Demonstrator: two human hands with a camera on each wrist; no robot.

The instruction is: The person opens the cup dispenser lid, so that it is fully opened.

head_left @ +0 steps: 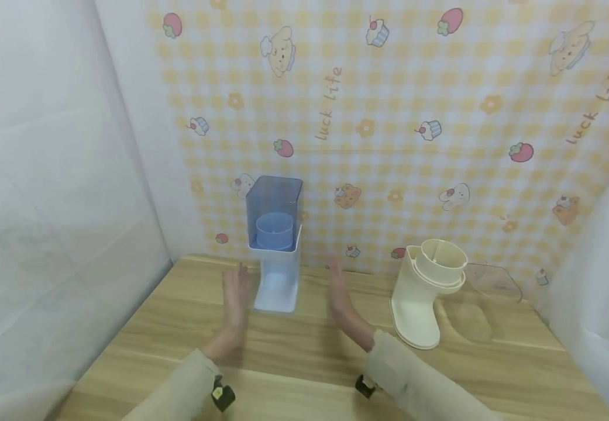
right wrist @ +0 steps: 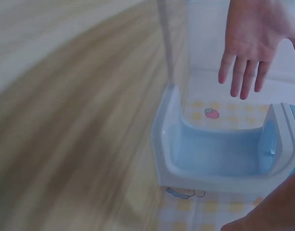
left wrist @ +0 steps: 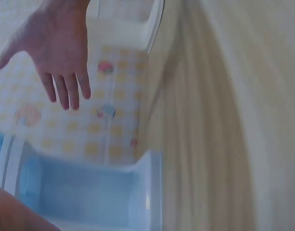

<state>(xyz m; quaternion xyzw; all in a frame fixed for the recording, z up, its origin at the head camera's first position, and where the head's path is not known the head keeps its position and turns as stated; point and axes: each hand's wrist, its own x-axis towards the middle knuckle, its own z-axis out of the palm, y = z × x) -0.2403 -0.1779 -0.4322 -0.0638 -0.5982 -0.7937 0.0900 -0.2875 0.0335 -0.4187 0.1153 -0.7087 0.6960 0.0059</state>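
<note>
A pale blue dispenser-like stand (head_left: 278,286) stands upright at the back of the table, with a see-through blue box (head_left: 274,196) and a round cup inside it on top. My left hand (head_left: 234,301) is held to its left, fingers straight, apart from it. On its other side my right hand (head_left: 342,295) is raised with straight fingers, also apart from the stand. The left wrist view shows the open palm of my right hand (left wrist: 60,53) beyond the stand's hollow front (left wrist: 89,192). In the right wrist view, my left hand (right wrist: 256,43) faces back the same way. Neither hand holds anything.
A cream stand (head_left: 415,313) of similar shape, with a round cup (head_left: 442,263) on top, is at the right. Beside it lies a clear cover (head_left: 472,316). A checked cloth (head_left: 388,146) hangs behind the wooden table (head_left: 304,356), with white sheets on both sides.
</note>
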